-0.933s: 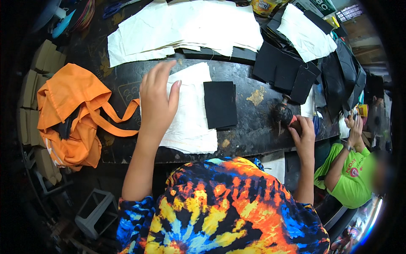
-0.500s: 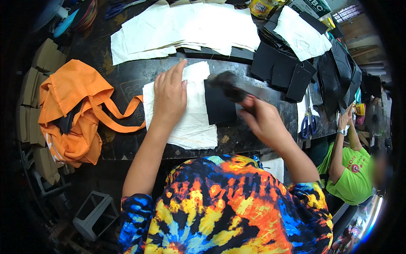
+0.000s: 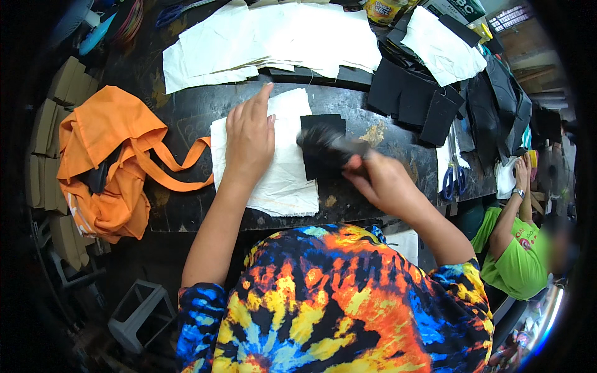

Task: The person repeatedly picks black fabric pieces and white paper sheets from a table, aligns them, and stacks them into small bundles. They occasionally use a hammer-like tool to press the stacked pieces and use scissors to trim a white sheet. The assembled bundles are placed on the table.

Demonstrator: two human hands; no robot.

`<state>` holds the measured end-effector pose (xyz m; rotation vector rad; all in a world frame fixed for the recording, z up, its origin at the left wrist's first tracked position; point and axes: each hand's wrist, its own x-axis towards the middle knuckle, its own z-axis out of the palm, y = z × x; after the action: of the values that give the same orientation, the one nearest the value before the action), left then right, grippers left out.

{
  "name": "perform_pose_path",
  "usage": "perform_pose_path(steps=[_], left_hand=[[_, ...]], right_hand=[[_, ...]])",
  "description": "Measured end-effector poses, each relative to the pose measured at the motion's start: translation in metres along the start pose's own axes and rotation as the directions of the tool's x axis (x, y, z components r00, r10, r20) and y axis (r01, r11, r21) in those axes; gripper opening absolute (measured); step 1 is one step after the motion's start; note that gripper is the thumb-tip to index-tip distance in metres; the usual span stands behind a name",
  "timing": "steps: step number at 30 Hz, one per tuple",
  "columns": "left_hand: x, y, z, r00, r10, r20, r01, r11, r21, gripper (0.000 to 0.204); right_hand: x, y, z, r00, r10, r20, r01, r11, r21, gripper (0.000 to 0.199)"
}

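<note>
My left hand (image 3: 250, 137) lies flat on a white cloth piece (image 3: 283, 189), its fingers stretched out toward the far side. Against the cloth's right side rests a black rectangular piece (image 3: 320, 168), partly over it. My right hand (image 3: 387, 180) is closed around the handle of a dark brush (image 3: 322, 138), smeared by motion. The brush's head is over the black piece; whether it touches cannot be made out.
White cloth pieces (image 3: 273, 37) lie along the far side. Black pieces (image 3: 404, 96) are heaped at the far right, near blue-handled scissors (image 3: 454, 180). An orange bag (image 3: 112, 130) sits left on the dark table (image 3: 367, 205). At right, a person in green (image 3: 516, 255) works.
The brush and my right hand have shifted slightly left and toward me over the black piece. My left hand stays in place. The person's hands at right have moved a little.
</note>
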<state>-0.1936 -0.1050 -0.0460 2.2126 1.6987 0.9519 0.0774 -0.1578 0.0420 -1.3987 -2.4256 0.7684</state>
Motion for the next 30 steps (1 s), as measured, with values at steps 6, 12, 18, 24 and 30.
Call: perform_pose_path(steps=[6, 12, 18, 24, 30], left_hand=[[0.0, -0.002, 0.0, 1.0, 0.008, 0.005, -0.008, 1.0, 0.006, 0.056], [0.0, -0.006, 0.003, 0.999, 0.029, -0.019, -0.028, 0.999, 0.047, 0.056], [0.01, -0.002, -0.019, 0.996, -0.019, 0.083, 0.026, 0.996, -0.085, 0.079], [0.041, 0.003, -0.052, 0.84, -0.274, 0.468, 0.338, 0.94, -0.057, 0.06], [0.038, 0.012, -0.055, 0.872, -0.1, 0.48, 0.247, 0.935, -0.254, 0.032]], right_hand=[[-0.022, 0.0, 0.007, 0.993, -0.09, -0.073, 0.097, 0.991, 0.092, 0.055], [-0.033, -0.006, 0.003, 0.995, -0.091, 0.034, 0.09, 0.995, 0.05, 0.059], [-0.042, 0.032, -0.019, 0.999, 0.043, -0.025, -0.046, 0.987, -0.153, 0.053], [-0.051, 0.076, -0.045, 0.98, 0.175, -0.098, -0.191, 0.964, -0.187, 0.061], [-0.006, 0.042, -0.04, 0.984, 0.006, -0.178, 0.023, 0.987, 0.16, 0.112]])
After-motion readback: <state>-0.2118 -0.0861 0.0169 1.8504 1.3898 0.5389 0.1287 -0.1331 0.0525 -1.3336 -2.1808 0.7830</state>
